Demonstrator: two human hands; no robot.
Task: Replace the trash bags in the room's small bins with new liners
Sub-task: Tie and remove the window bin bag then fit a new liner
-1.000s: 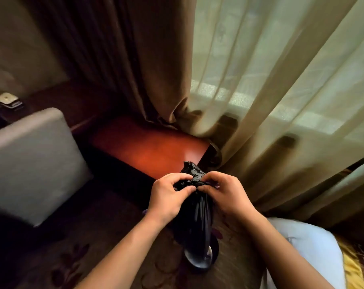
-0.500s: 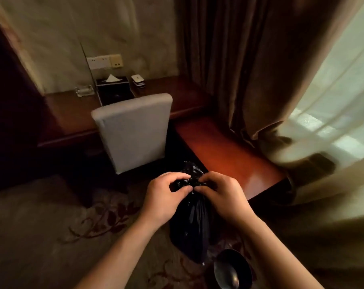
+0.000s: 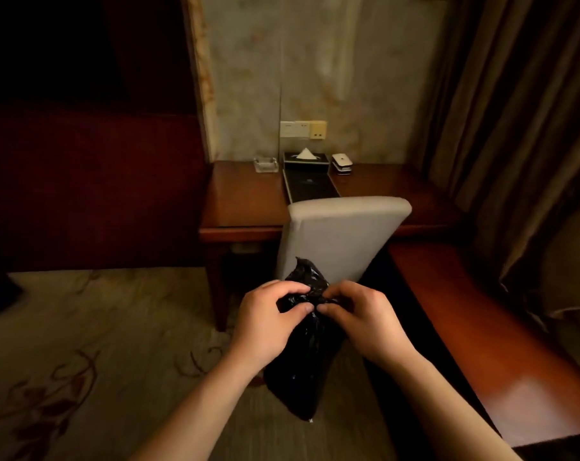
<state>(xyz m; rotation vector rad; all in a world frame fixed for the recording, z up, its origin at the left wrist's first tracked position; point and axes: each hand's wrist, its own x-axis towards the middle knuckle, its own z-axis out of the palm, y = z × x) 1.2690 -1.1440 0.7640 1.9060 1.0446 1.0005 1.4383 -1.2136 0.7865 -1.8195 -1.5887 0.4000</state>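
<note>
Both hands work at the neck of the used liner. We hold the black trash bag [image 3: 301,371] in mid-air in front of us, above the patterned carpet [image 3: 82,344] and just before the back of the grey chair [image 3: 341,241]. Our left hand [image 3: 268,314] and right hand [image 3: 365,317] meet at the bag's gathered neck, each with thumb and fingers curled in and pinching the twisted plastic. A crumpled tuft of the mouth stands up above the hands. The loaded body hangs straight down below them, touching nothing that we can see. We judge the step in hand to be tying off the old liner. To do it well, we set the two pinches close together and low on the neck, so that the tuft above leaves enough plastic for a knot. We draw the ends apart evenly, not with a jerk, since thin film of this kind is likely to stretch or tear. The bag should hang upright while we cinch it, so that the contents settle away from the mouth. Neither the bin nor a fresh liner is in view. Behind the chair stands a wooden desk [image 3: 245,194] bearing a tissue box [image 3: 306,159], and a low wooden bench [image 3: 474,327] runs along the curtain [image 3: 514,128] on our right.
</note>
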